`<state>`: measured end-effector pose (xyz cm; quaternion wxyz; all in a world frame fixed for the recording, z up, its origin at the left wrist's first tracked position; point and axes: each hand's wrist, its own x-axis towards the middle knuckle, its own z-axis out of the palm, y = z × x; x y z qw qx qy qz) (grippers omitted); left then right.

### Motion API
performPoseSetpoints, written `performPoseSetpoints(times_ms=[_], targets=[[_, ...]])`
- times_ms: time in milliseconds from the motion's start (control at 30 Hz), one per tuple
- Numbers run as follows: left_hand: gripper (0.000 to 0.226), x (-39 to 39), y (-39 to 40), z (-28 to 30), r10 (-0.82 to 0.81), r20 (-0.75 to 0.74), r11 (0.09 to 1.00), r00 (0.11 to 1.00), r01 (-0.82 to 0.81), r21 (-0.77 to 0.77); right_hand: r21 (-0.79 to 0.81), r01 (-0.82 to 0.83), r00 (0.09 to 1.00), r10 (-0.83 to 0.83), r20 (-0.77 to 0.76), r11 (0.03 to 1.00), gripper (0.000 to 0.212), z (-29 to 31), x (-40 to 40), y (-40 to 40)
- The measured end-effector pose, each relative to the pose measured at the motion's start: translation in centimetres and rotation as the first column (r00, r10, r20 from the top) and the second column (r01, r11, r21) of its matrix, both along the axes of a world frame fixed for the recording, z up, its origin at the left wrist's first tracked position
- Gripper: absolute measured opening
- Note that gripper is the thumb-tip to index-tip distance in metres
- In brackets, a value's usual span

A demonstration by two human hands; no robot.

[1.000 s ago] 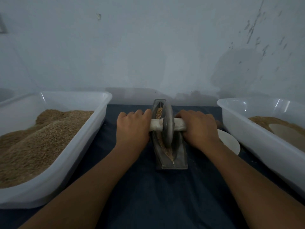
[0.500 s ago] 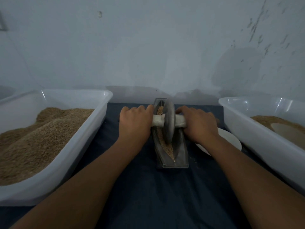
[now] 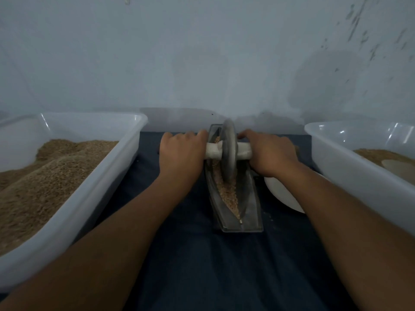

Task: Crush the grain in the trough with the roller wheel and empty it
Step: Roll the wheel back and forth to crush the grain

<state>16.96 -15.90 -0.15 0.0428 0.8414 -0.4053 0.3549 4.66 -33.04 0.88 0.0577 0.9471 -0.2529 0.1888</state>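
- Dark blue cloth-covered table point(image 3: 202, 265) set against a pale, scuffed plaster wall point(image 3: 202, 52); dim, bluish light throughout.
- Along the table's left edge, a large translucent white plastic tub point(image 3: 74, 212) heaped with brown grain point(image 3: 40, 176); along the right edge, a second translucent white tub point(image 3: 350, 176) holding a shallower brown layer point(image 3: 377, 154) (with a pale rounded object lying in it, too cut off to identify).
- At the middle of the table toward the far edge, a narrow grey boat-shaped metal trough point(image 3: 251, 209), long axis running away from the viewer, with a strip of pale crushed grain point(image 3: 229, 194) along its groove.
- Standing upright in the trough's far half, a grey disc-shaped roller wheel point(image 3: 229, 153) on a white cross-handle point(image 3: 212, 151).
- Left hand point(image 3: 182, 153) curled tight round the handle's left end; right hand point(image 3: 271, 154) curled tight round the right end, both knuckles-up.
- Just right of the trough, a white round dish point(image 3: 283, 196), mostly hidden beneath the right forearm.
- Handle ends buried inside the fists; wheel's contact with the grain not clearly visible.
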Motion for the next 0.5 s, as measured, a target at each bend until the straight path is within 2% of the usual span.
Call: performPoseSetpoints(times_ms=[300, 500], targets=[[0.010, 0.8, -1.1, 0.4, -0.008, 0.036, 1.000, 0.999, 0.009, -0.010, 0.109, -0.007, 0.995, 0.018, -0.101, 0.994, 0.067, 0.9, 1.3, -1.7], [0.012, 0.8, -1.2, 0.6, -0.010, 0.052, 1.000, 0.999, 0.011, -0.016, 0.107, -0.012, 0.999, 0.018, -0.051, 0.994, 0.065, 0.6, 1.3, -1.8]])
